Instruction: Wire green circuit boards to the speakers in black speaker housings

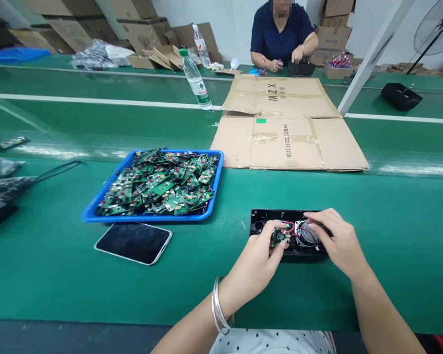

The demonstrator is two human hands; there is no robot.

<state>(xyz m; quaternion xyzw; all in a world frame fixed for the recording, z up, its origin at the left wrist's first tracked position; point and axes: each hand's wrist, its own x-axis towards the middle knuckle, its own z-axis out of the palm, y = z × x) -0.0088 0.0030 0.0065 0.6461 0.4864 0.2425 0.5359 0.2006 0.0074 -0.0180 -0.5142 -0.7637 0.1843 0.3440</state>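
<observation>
A black speaker housing (260, 214) lies open on the green bench in front of me, its inside facing up. Within its right half sits a round silver speaker (305, 235) with red and black wires. My left hand (256, 258) is closed on a small green circuit board (280, 237), thumb and fingers gripping its edges above the housing. Red wires run from that board toward the speaker. Over the speaker's right side is my right hand (337, 238), thumb and forefinger curled close together by the wires; whatever lies between the fingertips is too small to make out.
A blue tray (86, 212) heaped with circuit boards stands to the left, with a phone (135, 243) in front. Flattened cardboard (273, 142) lies behind the housing, near a water bottle (196, 81). Across the bench a person (282, 39) handles a black part. A white post (372, 59) rises at right.
</observation>
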